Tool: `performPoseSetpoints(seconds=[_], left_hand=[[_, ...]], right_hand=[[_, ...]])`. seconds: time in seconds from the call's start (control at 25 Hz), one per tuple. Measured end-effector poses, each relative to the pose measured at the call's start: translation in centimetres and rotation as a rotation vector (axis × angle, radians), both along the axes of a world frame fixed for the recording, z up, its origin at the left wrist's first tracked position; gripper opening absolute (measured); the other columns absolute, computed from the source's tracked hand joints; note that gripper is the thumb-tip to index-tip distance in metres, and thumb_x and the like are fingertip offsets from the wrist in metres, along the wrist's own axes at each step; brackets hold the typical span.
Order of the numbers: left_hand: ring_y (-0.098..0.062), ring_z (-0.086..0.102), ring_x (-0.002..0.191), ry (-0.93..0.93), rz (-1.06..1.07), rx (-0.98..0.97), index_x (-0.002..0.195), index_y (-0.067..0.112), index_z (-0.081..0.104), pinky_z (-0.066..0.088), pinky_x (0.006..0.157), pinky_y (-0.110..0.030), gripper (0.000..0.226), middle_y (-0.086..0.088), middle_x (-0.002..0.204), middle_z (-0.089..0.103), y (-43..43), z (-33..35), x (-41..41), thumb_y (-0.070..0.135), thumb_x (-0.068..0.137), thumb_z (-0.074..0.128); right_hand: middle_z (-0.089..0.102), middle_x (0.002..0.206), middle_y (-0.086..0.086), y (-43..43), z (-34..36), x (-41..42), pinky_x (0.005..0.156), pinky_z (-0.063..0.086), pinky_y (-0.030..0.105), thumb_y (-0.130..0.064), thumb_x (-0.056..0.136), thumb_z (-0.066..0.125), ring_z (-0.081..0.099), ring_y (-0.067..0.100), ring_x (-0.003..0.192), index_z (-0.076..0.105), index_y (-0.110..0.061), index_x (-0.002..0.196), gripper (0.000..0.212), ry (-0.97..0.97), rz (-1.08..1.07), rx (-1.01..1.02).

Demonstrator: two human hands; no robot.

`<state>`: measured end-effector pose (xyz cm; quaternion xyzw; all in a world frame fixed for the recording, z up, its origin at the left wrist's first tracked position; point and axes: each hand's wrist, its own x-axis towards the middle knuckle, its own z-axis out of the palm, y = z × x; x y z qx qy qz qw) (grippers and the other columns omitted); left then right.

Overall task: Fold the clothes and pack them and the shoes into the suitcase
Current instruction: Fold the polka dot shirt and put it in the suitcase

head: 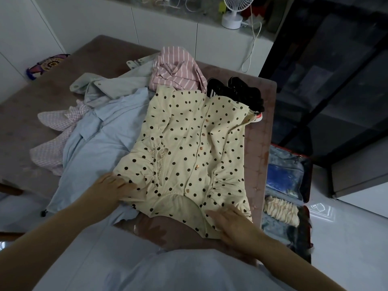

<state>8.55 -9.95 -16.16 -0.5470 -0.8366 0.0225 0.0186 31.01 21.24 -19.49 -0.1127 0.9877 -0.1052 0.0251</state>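
Right hand (pixel 231 223) lay flat, palm down, fingers straight and spread toward the left, pressing the near edge of the cream polka-dot blouse (pixel 189 143) at its neckline. Nothing was gripped. Left hand (pixel 113 185) also lay palm down with relaxed fingers on the blouse's near-left gathered cuff, pressing rather than pinching. Both forearms came in from the bottom of the view.

The blouse lay spread, button placket up, on the brown-covered table (pixel 42 106), its neck end at the near edge and its hem end away from the person. The left sleeve was folded in over the body.

The blouse's left side overlapped a light-blue shirt (pixel 100 139), loose and unfolded, with one corner hanging off the near table edge. Further left, a pink checked garment (pixel 54 139) lay crumpled, partly under the blue shirt.

Behind those lay a pale grey-green jacket (pixel 109 85) with snap fasteners, bunched up. A pink-and-white striped shirt (pixel 178 70) was heaped just beyond the blouse's far edge. Black shoes (pixel 237 91) with white stripes sat at the far-right table corner, partly hidden by the blouse's hem.

The suitcase (pixel 306 177) lay open on the floor right of the table, with a cream ruched garment (pixel 281 208) and a blue pouch (pixel 281 177) inside.

Far back, a white desk fan (pixel 233 9) stood on the counter (pixel 189 19), its cable hanging down the cabinet front. A multicoloured pouch (pixel 48 64) lay at the table's far-left edge.
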Motion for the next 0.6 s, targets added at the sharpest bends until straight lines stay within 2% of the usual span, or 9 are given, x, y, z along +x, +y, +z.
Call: performPoseSetpoints(seconds=[0.12,0.2,0.28,0.32,0.36,0.44,0.48,0.56,0.6], left_hand=[[-0.019,0.049,0.100,-0.067,-0.034,-0.108,0.116,0.024,0.056,0.028,0.094,-0.033,0.079,0.000,0.104,0.056,-0.7,0.4,-0.4,0.048,0.046,0.083],[-0.022,0.037,0.124,-0.088,-0.041,-0.253,0.127,0.023,0.052,0.021,0.102,-0.035,0.102,-0.001,0.128,0.047,-1.2,0.8,-1.2,0.059,0.036,0.083],[-0.012,0.020,0.139,-0.071,-0.072,-0.317,0.139,0.030,0.036,0.019,0.104,-0.031,0.107,0.003,0.138,0.042,-1.5,0.6,-2.2,0.057,0.046,0.080],[-0.006,0.024,0.138,-0.113,-0.068,-0.314,0.142,0.034,0.027,0.022,0.102,-0.027,0.107,0.007,0.137,0.046,-1.3,0.6,-2.7,0.050,0.051,0.081],[-0.002,0.039,0.128,-0.172,-0.053,-0.298,0.141,0.035,0.028,0.030,0.098,-0.022,0.108,0.009,0.131,0.054,-0.9,0.7,-3.2,0.040,0.049,0.085],[-0.002,0.065,0.094,-0.241,-0.014,-0.278,0.122,0.034,0.054,0.048,0.079,-0.018,0.095,0.012,0.109,0.069,-0.4,0.8,-4.3,0.030,0.036,0.093],[-0.002,0.068,0.083,-0.237,-0.041,-0.282,0.111,0.034,0.063,0.051,0.070,-0.016,0.082,0.014,0.099,0.071,0.1,1.4,-4.3,0.030,0.035,0.094],[0.000,0.066,0.088,-0.249,-0.047,-0.232,0.108,0.037,0.065,0.048,0.074,-0.013,0.056,0.018,0.102,0.069,1.4,3.2,-4.2,0.032,0.057,0.087],[0.001,0.061,0.099,-0.241,-0.040,-0.219,0.116,0.039,0.060,0.044,0.083,-0.012,0.046,0.020,0.113,0.064,1.8,3.8,-4.2,0.032,0.073,0.076]], right_hand=[[0.054,0.121,-0.010,1.1,0.4,0.6,0.098,0.046,0.039,-0.050,0.068,0.052,0.052,0.012,0.112,0.039,-0.029,0.132,0.068,-0.104,-0.137,-0.128],[0.023,0.147,-0.021,2.8,1.2,1.2,0.116,0.015,0.037,-0.066,0.064,0.056,0.018,0.003,0.135,0.023,-0.037,0.142,0.090,-0.246,-0.171,-0.126],[-0.007,0.149,-0.025,4.3,1.3,1.7,0.114,-0.007,0.032,-0.070,0.062,0.054,-0.007,-0.003,0.137,0.005,-0.042,0.146,0.101,-0.409,-0.079,0.026],[-0.006,0.150,-0.024,4.7,1.0,1.9,0.114,-0.003,0.031,-0.067,0.063,0.058,-0.005,-0.002,0.137,0.006,-0.045,0.145,0.099,-0.419,-0.039,0.067],[0.010,0.152,-0.021,4.9,0.8,1.9,0.114,0.013,0.030,-0.062,0.063,0.066,0.007,-0.001,0.138,0.017,-0.046,0.142,0.094,-0.383,-0.014,0.075],[0.055,0.132,-0.013,5.4,0.4,1.7,0.092,0.047,0.028,-0.042,0.050,0.085,0.049,0.004,0.118,0.051,-0.042,0.124,0.081,-0.321,0.009,0.041],[0.067,0.114,-0.013,5.8,0.2,1.6,0.078,0.054,0.026,-0.031,0.045,0.089,0.063,0.006,0.099,0.063,-0.039,0.112,0.073,-0.260,-0.006,-0.017],[0.073,0.089,-0.014,6.6,1.6,1.3,0.061,0.056,0.022,-0.018,0.052,0.083,0.069,0.008,0.072,0.070,-0.039,0.100,0.054,-0.200,-0.071,-0.043],[0.073,0.086,-0.014,7.2,2.8,1.2,0.062,0.056,0.023,-0.016,0.060,0.075,0.069,0.009,0.072,0.069,-0.039,0.101,0.047,-0.220,-0.109,-0.041]])
